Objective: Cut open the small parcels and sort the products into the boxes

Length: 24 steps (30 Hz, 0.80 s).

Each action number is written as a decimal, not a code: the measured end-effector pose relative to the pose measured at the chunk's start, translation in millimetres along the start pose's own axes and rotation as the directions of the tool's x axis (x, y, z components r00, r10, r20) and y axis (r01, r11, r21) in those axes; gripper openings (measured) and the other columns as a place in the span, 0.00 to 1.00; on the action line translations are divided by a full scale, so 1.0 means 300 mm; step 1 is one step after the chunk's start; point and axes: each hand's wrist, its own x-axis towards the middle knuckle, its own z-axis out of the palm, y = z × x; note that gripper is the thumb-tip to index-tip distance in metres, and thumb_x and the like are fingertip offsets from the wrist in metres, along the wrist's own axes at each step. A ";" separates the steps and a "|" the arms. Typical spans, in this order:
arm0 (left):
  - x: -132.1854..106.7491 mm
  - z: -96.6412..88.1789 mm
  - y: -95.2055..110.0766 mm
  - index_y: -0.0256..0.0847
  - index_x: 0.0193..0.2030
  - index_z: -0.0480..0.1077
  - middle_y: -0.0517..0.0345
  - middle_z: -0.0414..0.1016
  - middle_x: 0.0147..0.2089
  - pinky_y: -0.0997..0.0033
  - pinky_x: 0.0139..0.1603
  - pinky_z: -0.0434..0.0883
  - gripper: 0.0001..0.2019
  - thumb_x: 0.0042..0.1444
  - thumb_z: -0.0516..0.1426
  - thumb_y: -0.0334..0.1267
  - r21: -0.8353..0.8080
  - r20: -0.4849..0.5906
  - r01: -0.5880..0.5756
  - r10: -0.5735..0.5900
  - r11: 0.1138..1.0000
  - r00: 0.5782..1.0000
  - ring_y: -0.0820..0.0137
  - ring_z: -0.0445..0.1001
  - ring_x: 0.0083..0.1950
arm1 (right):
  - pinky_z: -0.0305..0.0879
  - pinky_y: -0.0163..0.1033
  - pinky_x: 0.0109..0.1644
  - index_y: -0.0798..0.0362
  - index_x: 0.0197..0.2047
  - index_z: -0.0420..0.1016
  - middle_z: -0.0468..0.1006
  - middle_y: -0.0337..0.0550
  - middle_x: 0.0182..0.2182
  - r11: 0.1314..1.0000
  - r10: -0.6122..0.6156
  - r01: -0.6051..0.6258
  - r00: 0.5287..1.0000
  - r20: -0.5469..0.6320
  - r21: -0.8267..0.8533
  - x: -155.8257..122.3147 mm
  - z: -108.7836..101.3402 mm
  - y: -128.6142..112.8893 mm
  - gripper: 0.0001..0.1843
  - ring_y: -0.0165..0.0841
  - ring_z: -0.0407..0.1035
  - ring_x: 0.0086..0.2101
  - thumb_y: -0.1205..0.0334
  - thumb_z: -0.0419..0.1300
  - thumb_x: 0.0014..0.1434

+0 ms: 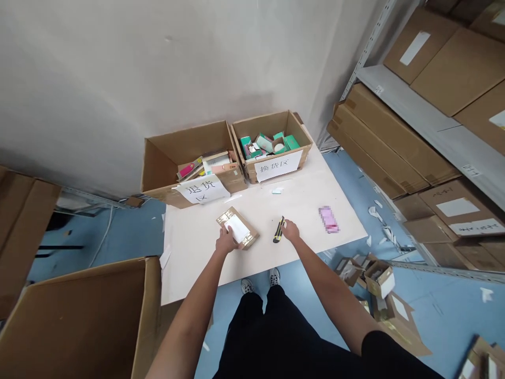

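A small cardboard parcel [239, 229] with clear tape and a white label lies flat on the white table [189, 247]. My left hand [226, 241] grips its near left side, the fingers over the top edge and the thumb along the near edge. To the right of the parcel is a black and yellow box cutter [278, 234]. My right hand [291, 230] is closed on the cutter's right side, at or just above the tabletop. Whether its blade is out cannot be made out. Farther right lies a pink, blurred-out item [329, 219].
Two open cartons with handwritten signs, one of mixed packages [193, 192] and one of green boxes [272, 163], stand at the table's back. A large open carton [150, 310] is at the left. Shelves of cartons [394, 152] rise on the right; opened boxes [381, 279] litter the floor.
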 end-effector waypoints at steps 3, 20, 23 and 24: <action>-0.001 -0.001 0.018 0.41 0.80 0.35 0.37 0.22 0.83 0.53 0.67 0.69 0.61 0.51 0.68 0.54 -0.029 0.026 0.018 -0.017 0.999 1.000 0.50 0.39 0.83 | 0.68 0.38 0.51 0.55 0.59 0.73 0.81 0.56 0.53 0.980 0.191 -0.194 0.980 0.053 0.043 0.041 0.071 0.034 0.23 0.43 0.75 0.55 0.49 0.61 0.67; -0.040 0.051 0.010 0.56 0.81 0.33 0.56 0.16 0.83 0.57 0.57 0.76 0.64 0.46 0.70 0.52 -0.279 0.005 0.004 -0.003 0.960 1.000 0.49 0.66 0.72 | 0.67 0.39 0.52 0.45 0.77 0.48 0.81 0.45 0.55 0.854 -0.510 0.516 0.855 0.093 -0.061 -0.100 0.176 -0.582 0.31 0.40 0.77 0.49 0.57 0.48 0.74; -0.034 0.063 0.011 0.58 0.81 0.35 0.62 0.17 0.83 0.56 0.59 0.75 0.65 0.44 0.72 0.51 -0.297 -0.011 -0.013 0.010 0.955 1.000 0.48 0.63 0.73 | 0.66 0.39 0.54 0.43 0.77 0.52 0.79 0.44 0.58 0.834 -0.485 0.520 0.850 0.205 -0.186 -0.135 0.217 -0.688 0.31 0.40 0.76 0.52 0.61 0.47 0.74; -0.033 0.067 0.009 0.59 0.81 0.35 0.63 0.18 0.84 0.55 0.60 0.75 0.66 0.43 0.72 0.51 -0.301 -0.018 -0.020 0.015 0.953 1.000 0.47 0.60 0.75 | 0.66 0.39 0.54 0.43 0.77 0.53 0.79 0.45 0.58 0.836 -0.457 0.502 0.861 0.225 -0.224 -0.140 0.230 -0.707 0.31 0.40 0.76 0.53 0.61 0.47 0.73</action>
